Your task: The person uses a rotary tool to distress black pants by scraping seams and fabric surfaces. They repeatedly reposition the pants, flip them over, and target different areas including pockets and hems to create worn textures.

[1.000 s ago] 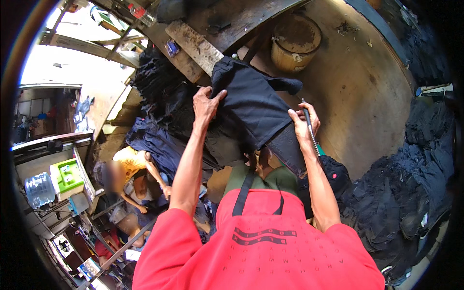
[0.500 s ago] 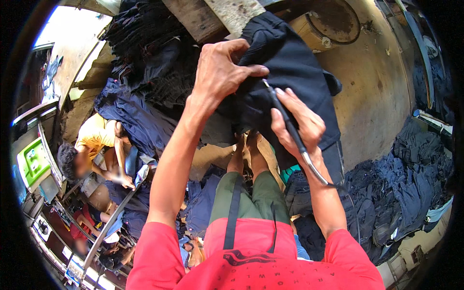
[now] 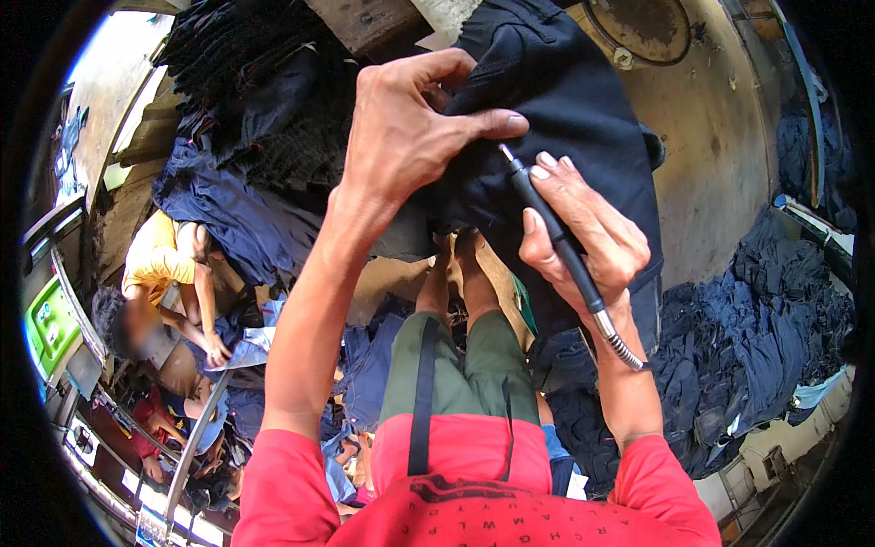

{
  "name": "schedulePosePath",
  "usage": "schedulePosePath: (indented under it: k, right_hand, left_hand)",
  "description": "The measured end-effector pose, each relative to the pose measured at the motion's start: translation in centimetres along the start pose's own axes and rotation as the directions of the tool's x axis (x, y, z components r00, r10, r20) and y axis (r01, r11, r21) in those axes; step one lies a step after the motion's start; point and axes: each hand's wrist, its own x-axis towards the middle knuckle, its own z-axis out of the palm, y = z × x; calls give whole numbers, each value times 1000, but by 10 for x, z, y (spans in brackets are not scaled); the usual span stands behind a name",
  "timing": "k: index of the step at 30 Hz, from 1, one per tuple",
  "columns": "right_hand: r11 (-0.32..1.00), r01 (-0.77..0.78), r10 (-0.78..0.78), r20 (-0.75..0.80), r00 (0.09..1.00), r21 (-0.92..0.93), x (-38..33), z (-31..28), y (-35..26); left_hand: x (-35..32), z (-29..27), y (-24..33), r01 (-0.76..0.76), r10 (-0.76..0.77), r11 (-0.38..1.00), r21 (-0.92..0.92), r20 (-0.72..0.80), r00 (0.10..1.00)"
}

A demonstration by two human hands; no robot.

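A black denim garment [image 3: 583, 96], probably trousers, is draped over a board in front of me. My left hand [image 3: 401, 123] grips its left edge, with the thumb stretched over the cloth and the fingers curled at the edge. In my right hand [image 3: 602, 228] is a slim black pen grinder [image 3: 558, 230], held like a pen. Its metal tip points up and left, just below my left thumb and at the cloth; whether it touches cannot be made out. A coiled metal sleeve at its back end leads to a thin cord along my right forearm.
Dark garments are heaped at the upper left [image 3: 264, 100], with a blue-black pile [image 3: 747, 337] to the right. Beyond the cloth stands a round drum [image 3: 643, 27]. A person in yellow [image 3: 164, 255] works at the left, with others below. A rail [image 3: 196, 438] runs there.
Both hands and the cloth appear slightly larger and nearer. My right hand with the pen grinder has shifted a little right and down in view. The person in yellow has moved their hands.
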Motion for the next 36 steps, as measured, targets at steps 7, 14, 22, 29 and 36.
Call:
schedulePosePath:
  k: [7,14,22,29,36]
  right_hand:
    - [1000,-3,3,2,1000,-2,-4,-4,1]
    - [1000,-25,24,7,1000,16,-8,-4,0]
    - [999,-34,34,15,999,12,-11,-6,-3]
    - [998,-58,58,12,998,10,-18,-8,-3]
    - [997,-74,74,6,997,32,-19,-13,-2]
  left_hand:
    - [0,1,-7,-92,95,993,78,-39,995]
    - [3,2,-7,-42,43,999,22,-10,999]
    - [-2,0,10,38,-34,998,-57,70,997]
    - [0,1,8,50,-41,992,-117,75,996]
    - [-1,2,9,64,-57,993,-102,71,996]
